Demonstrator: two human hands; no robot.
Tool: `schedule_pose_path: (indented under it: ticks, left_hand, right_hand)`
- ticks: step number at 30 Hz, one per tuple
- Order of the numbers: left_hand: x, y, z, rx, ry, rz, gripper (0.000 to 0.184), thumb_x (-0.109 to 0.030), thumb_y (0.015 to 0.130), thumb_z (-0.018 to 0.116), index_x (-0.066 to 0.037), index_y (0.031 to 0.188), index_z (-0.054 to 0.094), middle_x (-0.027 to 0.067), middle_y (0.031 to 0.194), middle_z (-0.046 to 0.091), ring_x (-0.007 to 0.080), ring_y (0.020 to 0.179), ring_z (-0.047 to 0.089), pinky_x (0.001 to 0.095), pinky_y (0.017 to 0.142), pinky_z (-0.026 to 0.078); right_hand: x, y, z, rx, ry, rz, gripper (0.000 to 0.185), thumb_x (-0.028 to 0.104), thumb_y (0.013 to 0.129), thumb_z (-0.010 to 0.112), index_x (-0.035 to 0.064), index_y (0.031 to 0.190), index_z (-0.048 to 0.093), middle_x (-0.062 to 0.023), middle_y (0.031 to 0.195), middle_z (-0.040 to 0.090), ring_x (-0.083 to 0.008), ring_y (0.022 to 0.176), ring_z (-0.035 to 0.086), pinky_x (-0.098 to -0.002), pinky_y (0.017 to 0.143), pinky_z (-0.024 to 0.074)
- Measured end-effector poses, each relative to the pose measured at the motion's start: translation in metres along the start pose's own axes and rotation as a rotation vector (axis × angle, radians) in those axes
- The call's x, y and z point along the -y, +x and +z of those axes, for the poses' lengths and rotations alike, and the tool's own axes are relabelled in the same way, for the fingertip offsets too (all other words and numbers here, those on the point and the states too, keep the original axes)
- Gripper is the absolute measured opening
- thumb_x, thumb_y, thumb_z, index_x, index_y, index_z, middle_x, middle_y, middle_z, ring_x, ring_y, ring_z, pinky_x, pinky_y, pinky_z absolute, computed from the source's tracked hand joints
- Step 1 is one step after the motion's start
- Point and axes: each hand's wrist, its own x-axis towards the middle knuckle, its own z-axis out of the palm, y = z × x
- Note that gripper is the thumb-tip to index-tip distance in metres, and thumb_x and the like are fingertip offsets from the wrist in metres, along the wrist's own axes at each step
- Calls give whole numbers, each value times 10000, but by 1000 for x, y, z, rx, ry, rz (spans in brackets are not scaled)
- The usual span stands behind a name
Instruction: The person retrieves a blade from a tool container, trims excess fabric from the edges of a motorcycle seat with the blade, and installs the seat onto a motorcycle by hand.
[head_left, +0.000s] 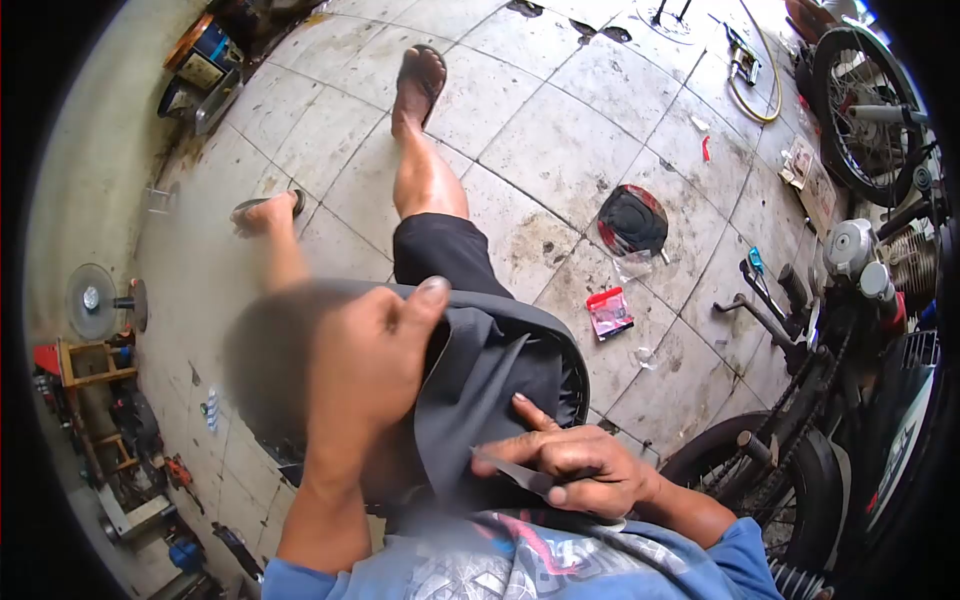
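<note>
Across my lap lies a black, rounded piece that looks like a motorcycle seat (572, 375), with a loose dark grey cover sheet (455, 400) folded over it. My left hand (375, 350) is raised at the sheet's left edge, fingers curled and thumb up; motion blurs it, and its fingers seem closed on the sheet. Nearer my shirt, my right hand (585, 470) pinches a thin, grey, pointed blade-like strip (518, 472) between thumb and fingers. One finger of that hand stretches onto the dark sheet. The seat's left end is smeared by blur.
A motorcycle (850, 250) with its wheel (865, 115) stands at the right. On the tiled floor lie a black and red round piece (632, 220), a red plastic packet (609, 313) and a hose (765, 110). A fan (92, 300) and tools are at the left.
</note>
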Motion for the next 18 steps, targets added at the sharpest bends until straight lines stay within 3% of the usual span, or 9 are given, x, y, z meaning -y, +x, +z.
schedule_pose_path:
  ticks: [2,3,4,5,7,8,10,13,18]
  left_hand:
    - [14,-13,0,28,-149,62,338,-244,831,769,46,925,623,191,792,670,250,717,659,381,668,514]
    - [11,-24,2,15,-122,79,264,-96,816,714,32,1004,581,47,881,612,94,802,537,231,735,448]
    - [20,-29,8,-2,-257,52,314,-110,809,743,41,1034,585,81,879,637,134,799,571,270,759,469]
    - [30,-31,13,-26,-391,24,364,-123,801,772,50,1064,589,115,877,661,175,796,604,309,783,491]
    - [29,-26,-1,42,-843,-183,210,-166,865,741,11,871,628,5,775,597,67,763,510,238,710,436]
    - [36,-22,-4,92,-856,-260,246,-194,865,751,-3,791,616,-17,725,560,58,708,473,246,640,407]
    - [41,-15,-8,132,-877,-342,303,-223,864,762,-16,710,603,-38,675,524,48,653,436,254,570,378]
    - [40,-15,-6,222,-369,-206,315,-178,828,806,-12,682,581,-64,627,511,22,542,369,279,437,310]
    - [41,-33,8,102,-705,-203,170,-32,840,740,3,789,582,-49,647,572,-3,593,469,201,494,395]
  right_hand:
    - [4,0,0,-56,182,-34,244,166,915,562,3,748,491,-251,1145,666,-368,1147,617,-570,1140,238]
    - [13,1,-2,-92,286,-56,247,165,909,573,4,739,495,-234,1043,696,-355,1025,670,-538,1089,377]
    - [29,0,-5,-193,152,4,205,147,892,602,-15,776,557,-193,885,695,-311,793,674,-415,832,541]
    - [53,6,-17,-203,-39,81,150,105,870,629,-44,860,631,-165,821,689,-275,695,667,-360,680,533]
    - [84,28,-22,-489,-283,206,184,0,840,628,-62,1006,679,-143,782,667,-231,672,661,-305,623,498]
    - [80,43,-25,-603,-468,37,245,-53,820,620,-51,1056,684,-142,749,636,-231,664,654,-290,607,484]
    - [97,76,-45,-406,-1093,-17,383,-68,810,636,7,1184,652,-117,713,572,-279,629,625,-345,554,481]
    - [100,109,-50,-211,-1132,6,409,-80,814,626,5,1214,636,-165,883,678,-284,655,656,-317,614,525]
    - [108,135,-42,186,-1298,231,546,-12,763,662,68,1294,561,-97,714,547,-290,631,636,-416,545,510]
